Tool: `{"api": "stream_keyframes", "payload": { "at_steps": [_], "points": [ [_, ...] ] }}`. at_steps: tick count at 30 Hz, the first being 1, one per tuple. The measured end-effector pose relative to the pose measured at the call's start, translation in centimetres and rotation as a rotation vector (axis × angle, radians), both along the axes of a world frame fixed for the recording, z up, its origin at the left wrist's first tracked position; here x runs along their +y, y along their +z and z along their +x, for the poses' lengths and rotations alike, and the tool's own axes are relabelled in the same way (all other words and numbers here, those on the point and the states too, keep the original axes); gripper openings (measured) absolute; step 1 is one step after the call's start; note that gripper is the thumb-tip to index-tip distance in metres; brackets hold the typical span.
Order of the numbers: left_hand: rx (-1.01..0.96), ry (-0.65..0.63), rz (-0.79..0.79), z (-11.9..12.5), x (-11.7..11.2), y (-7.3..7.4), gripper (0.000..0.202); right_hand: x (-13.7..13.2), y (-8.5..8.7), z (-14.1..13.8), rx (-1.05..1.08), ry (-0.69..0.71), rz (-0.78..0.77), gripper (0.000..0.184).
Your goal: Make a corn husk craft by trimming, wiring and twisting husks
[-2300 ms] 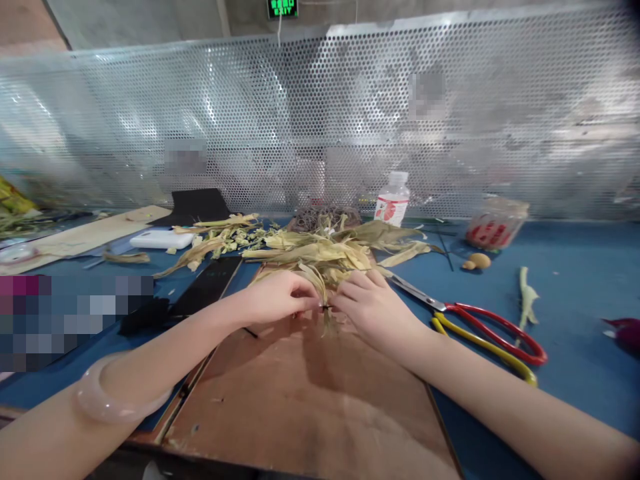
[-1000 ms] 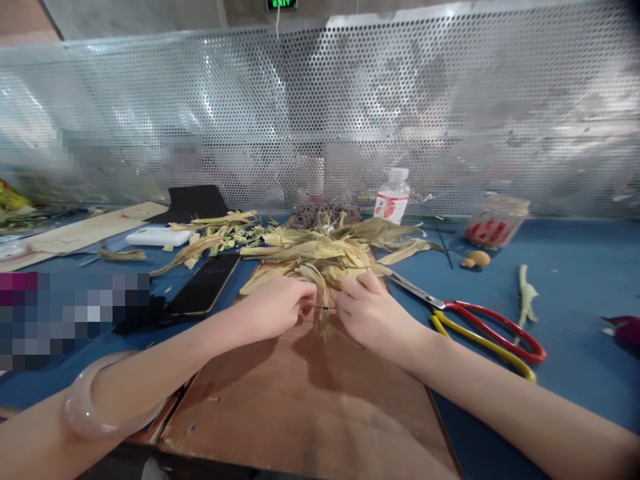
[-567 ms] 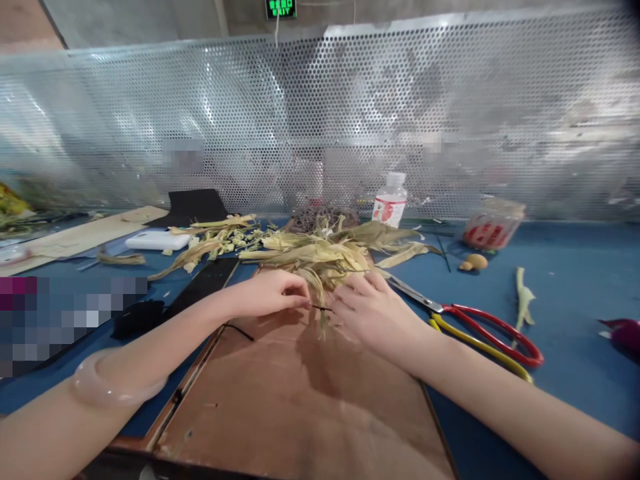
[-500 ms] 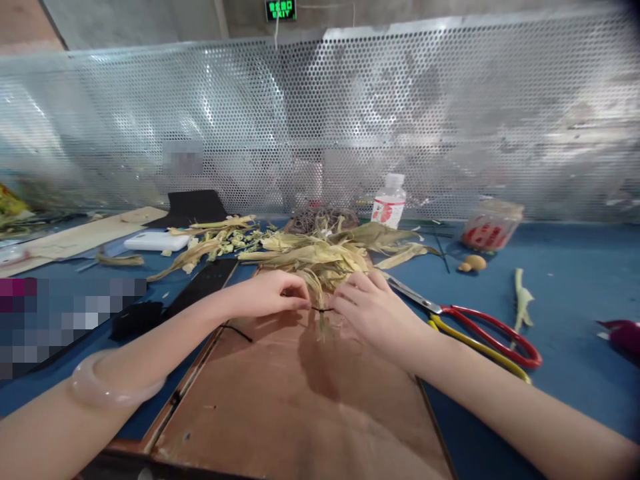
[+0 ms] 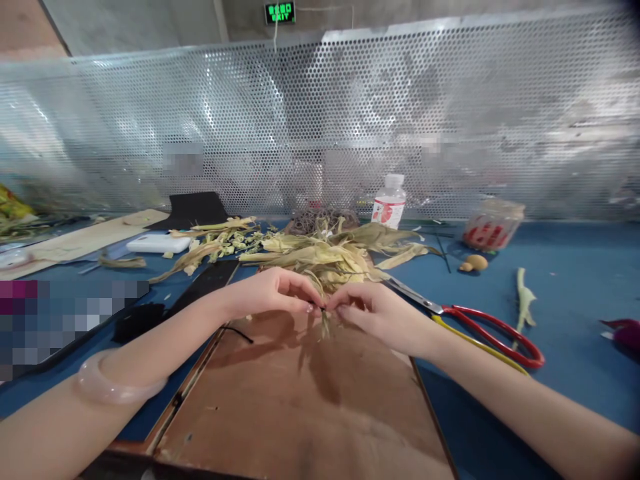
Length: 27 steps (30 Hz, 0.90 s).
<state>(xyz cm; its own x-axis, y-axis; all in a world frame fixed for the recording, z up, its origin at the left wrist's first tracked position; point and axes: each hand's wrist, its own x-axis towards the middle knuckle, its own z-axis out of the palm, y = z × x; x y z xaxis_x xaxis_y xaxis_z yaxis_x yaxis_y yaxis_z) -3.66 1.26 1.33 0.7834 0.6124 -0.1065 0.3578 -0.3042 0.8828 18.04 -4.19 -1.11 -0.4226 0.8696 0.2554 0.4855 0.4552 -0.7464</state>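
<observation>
A pile of dried yellow corn husks (image 5: 325, 253) lies at the far end of a brown wooden board (image 5: 310, 400). My left hand (image 5: 273, 297) and my right hand (image 5: 377, 313) meet at the near end of a husk bundle (image 5: 326, 325). Both hands pinch a thin black wire wound around the bundle's stem, fingertips almost touching. A pale bangle (image 5: 117, 387) sits on my left wrist.
Red and yellow handled scissors (image 5: 475, 327) lie right of the board on the blue table (image 5: 575, 280). A plastic bottle (image 5: 389, 202), a clear box with red contents (image 5: 493, 227), a black phone (image 5: 207, 280) and a white case (image 5: 157, 244) stand around. A perforated metal screen (image 5: 320, 127) closes the back.
My hands have drawn closer together at the wire, the right hand's fingers curling from resting on the husks into a pinch. The husk pile has not moved.
</observation>
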Motion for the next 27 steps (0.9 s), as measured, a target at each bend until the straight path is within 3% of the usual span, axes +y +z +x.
{"api": "stream_keyframes", "payload": {
  "at_steps": [5, 10, 16, 21, 27],
  "points": [
    [-0.045, -0.019, -0.068, -0.2, 0.1, -0.3, 0.030, 0.6, -0.2, 0.5, 0.187, 0.079, -0.164, 0.035],
    [-0.052, 0.018, -0.050, -0.2, 0.4, -0.7, 0.029, 1.0, -0.7, 0.6, 0.218, 0.127, -0.247, 0.023],
    [0.029, 0.067, 0.058, 0.2, 0.3, -0.5, 0.027, 1.0, -1.0, 0.4, 0.148, 0.042, -0.196, 0.017],
    [0.034, 0.124, 0.214, 0.5, 0.1, -0.4, 0.030, 0.9, -0.8, 0.2, 0.086, 0.019, 0.000, 0.014],
    [0.039, 0.126, 0.099, 1.1, -0.5, -0.6, 0.030, 0.7, -0.9, -0.3, 0.097, -0.012, 0.010, 0.013]
  ]
}}
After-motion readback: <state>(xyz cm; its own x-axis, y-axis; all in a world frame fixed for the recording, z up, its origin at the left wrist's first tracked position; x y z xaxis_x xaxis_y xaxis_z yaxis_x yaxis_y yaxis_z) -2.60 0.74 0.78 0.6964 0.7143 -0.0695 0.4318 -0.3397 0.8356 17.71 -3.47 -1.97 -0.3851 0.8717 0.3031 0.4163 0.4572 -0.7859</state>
